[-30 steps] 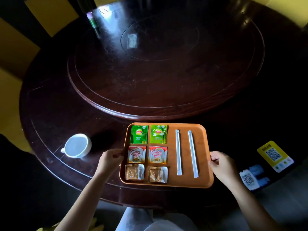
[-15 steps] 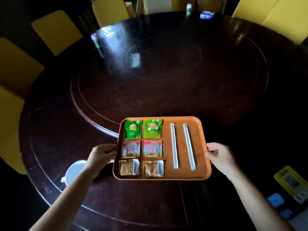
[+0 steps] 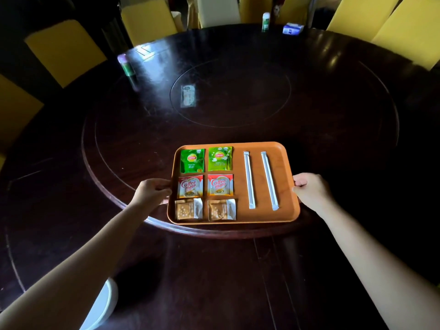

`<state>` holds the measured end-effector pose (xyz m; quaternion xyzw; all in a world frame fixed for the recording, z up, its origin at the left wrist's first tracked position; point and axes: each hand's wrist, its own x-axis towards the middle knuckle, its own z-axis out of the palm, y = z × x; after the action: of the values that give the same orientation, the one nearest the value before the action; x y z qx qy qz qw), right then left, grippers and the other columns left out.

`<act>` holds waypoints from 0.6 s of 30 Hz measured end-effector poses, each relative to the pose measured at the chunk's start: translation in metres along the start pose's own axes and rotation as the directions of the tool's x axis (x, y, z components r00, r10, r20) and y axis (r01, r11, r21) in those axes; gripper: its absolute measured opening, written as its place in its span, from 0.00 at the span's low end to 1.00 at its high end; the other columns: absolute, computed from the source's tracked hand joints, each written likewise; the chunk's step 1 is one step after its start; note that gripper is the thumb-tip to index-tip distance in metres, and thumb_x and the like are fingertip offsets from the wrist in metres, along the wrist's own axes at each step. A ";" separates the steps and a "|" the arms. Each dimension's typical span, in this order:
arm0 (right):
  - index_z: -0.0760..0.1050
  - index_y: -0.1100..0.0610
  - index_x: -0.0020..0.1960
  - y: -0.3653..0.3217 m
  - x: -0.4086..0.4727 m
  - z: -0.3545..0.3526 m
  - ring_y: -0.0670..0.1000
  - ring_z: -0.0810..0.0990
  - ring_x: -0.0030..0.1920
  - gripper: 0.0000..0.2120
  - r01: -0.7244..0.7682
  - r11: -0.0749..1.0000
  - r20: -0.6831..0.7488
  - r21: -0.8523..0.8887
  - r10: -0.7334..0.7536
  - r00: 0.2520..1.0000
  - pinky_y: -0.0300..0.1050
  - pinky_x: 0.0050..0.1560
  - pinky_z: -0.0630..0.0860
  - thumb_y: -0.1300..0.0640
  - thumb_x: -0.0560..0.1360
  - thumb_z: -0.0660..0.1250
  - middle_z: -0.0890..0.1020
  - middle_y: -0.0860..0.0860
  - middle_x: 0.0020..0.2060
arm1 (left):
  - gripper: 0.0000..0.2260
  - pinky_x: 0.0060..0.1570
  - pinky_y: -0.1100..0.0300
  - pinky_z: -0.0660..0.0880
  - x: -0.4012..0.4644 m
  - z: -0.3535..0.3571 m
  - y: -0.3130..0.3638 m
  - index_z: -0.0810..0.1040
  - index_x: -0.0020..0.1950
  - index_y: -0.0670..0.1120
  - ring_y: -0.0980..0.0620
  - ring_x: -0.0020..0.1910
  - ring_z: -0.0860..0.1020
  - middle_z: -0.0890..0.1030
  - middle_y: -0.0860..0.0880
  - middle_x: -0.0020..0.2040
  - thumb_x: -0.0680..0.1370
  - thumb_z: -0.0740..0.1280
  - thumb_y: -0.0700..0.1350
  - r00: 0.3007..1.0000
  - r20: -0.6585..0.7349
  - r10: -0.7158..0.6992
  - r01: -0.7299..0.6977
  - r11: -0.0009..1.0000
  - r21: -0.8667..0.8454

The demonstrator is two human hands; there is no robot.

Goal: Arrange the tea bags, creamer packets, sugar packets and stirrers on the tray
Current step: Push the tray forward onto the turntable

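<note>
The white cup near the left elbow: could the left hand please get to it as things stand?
Probably not yet: the left hand grips the tray edge, and the cup sits beneath that forearm. Nothing else blocks it.

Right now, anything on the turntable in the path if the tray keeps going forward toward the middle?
Nearly clear. Both hands, left and right, grip the tray at its sides. Ahead of it only a small card lies flat near the turntable's middle, and a green bottle stands far left, off the straight path.
</note>
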<state>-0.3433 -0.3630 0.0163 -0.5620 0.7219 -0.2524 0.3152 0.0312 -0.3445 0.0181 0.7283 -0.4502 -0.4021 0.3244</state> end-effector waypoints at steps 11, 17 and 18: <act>0.80 0.68 0.47 -0.013 0.020 0.002 0.61 0.81 0.47 0.09 0.038 0.983 0.009 -0.178 -0.037 0.999 0.50 0.47 0.78 0.68 0.71 0.64 0.83 0.63 0.45 | 0.13 0.30 0.68 0.78 0.033 0.014 -0.002 0.79 0.55 0.35 0.61 0.25 0.79 0.80 0.46 0.36 0.72 0.65 0.28 0.999 -0.032 0.015 -0.012 0.996 0.085; 0.79 0.69 0.50 -0.018 0.022 0.003 0.62 0.81 0.50 0.10 0.007 0.979 0.002 -0.202 -0.007 1.000 0.52 0.50 0.79 0.68 0.71 0.63 0.83 0.63 0.48 | 0.13 0.36 0.62 0.80 0.034 0.016 -0.003 0.81 0.54 0.38 0.49 0.36 0.80 0.82 0.42 0.42 0.71 0.67 0.32 0.997 -0.063 0.049 -0.036 0.979 0.201; 0.79 0.69 0.50 -0.018 0.022 0.003 0.62 0.80 0.50 0.10 0.005 0.980 -0.002 -0.200 -0.006 1.000 0.53 0.51 0.79 0.68 0.71 0.63 0.83 0.63 0.48 | 0.13 0.40 0.57 0.81 0.034 0.016 -0.004 0.81 0.54 0.38 0.47 0.37 0.81 0.82 0.42 0.42 0.71 0.67 0.32 0.997 -0.061 0.037 -0.025 0.981 0.190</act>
<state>-0.3326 -0.3891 0.0234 -0.5926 0.7424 -0.1801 0.2554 0.0287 -0.3760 -0.0029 0.7613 -0.4871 -0.3287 0.2742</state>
